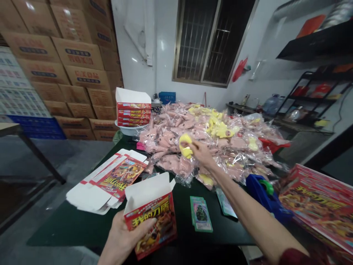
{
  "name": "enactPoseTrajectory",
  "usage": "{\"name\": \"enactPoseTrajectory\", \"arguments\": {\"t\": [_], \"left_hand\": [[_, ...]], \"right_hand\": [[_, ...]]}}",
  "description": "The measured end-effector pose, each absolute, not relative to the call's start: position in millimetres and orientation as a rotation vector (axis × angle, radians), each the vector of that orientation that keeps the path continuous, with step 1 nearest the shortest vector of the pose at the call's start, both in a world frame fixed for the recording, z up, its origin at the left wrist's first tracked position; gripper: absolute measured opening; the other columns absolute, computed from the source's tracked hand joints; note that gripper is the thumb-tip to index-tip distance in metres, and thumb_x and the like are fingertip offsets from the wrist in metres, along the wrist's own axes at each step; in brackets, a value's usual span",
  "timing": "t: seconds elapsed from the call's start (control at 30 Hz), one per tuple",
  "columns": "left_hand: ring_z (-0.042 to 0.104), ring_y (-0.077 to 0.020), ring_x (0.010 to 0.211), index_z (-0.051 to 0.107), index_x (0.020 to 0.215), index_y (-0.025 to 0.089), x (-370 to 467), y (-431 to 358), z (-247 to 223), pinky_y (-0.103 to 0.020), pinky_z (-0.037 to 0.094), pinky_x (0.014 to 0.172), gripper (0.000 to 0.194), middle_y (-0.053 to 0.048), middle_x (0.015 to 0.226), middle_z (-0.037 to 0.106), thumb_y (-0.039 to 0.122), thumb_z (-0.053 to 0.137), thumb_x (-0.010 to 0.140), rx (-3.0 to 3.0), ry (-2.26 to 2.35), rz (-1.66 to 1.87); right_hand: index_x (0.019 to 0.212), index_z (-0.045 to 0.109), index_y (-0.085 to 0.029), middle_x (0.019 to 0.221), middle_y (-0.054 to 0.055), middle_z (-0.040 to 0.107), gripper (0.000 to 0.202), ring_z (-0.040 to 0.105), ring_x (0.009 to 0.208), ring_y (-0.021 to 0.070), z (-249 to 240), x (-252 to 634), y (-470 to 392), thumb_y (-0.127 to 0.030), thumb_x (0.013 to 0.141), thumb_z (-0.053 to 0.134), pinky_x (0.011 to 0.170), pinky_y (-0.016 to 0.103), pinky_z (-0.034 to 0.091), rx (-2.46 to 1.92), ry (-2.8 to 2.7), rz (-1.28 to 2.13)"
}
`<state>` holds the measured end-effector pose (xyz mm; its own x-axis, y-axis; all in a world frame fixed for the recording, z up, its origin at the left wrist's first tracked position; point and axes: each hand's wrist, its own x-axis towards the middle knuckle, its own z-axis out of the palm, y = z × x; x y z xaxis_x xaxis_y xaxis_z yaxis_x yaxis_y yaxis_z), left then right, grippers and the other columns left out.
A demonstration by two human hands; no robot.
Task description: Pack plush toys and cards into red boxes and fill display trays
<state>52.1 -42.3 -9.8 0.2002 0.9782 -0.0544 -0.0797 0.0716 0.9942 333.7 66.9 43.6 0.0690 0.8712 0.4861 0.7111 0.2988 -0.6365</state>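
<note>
My left hand [121, 235] grips a red printed cardboard box [161, 224] near the table's front edge. Its white flap stands up, and the inside of the box is hidden from me. My right hand [202, 152] reaches forward over a big heap of pink toys in clear plastic bags [179, 129]. Its fingers are closed on a yellow toy [185, 145], blurred at the edges. Between my arms, a small stack of green-bordered cards [201, 214] lies on the dark green table [82, 232]. More cards [226, 202] lie partly under my right forearm.
Flattened red-and-white boxes [110, 180] are spread at the left of the table. A blue tape dispenser [266, 197] and finished-looking red boxes [320, 206] stand at the right. Behind, red boxes are stacked in a white basin [132, 129]. Brown cartons [79, 55] rise along the left wall.
</note>
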Motion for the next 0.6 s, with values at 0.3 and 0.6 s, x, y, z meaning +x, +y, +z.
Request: {"name": "enactPoseTrajectory", "arguments": {"t": [0.3, 0.6], "left_hand": [[0.069, -0.0281, 0.083, 0.07, 0.098, 0.012, 80, -36, 3, -0.036, 0.056, 0.074, 0.039, -0.012, 0.092, 0.073, 0.034, 0.075, 0.067, 1.247, 0.558, 0.711], [0.069, -0.0224, 0.072, 0.072, 0.089, 0.011, 82, -41, -4, -0.029, 0.055, 0.067, 0.029, -0.009, 0.082, 0.074, 0.03, 0.075, 0.066, 1.18, 0.504, 0.797]], "right_hand": [[0.074, 0.067, -0.023, 0.067, -0.002, 0.067, 0.005, 0.06, 0.059, 0.0112, 86, 283, -44, -0.027, 0.076, 0.067, 0.061, 0.026, 0.053, -0.81, -1.288, 0.739], [0.084, 0.072, -0.023, 0.092, 0.004, 0.069, 0.019, 0.061, 0.096, 0.0211, 45, 269, -62, -0.019, 0.083, 0.054, 0.085, 0.04, 0.05, -1.233, -1.612, 0.362]]}}
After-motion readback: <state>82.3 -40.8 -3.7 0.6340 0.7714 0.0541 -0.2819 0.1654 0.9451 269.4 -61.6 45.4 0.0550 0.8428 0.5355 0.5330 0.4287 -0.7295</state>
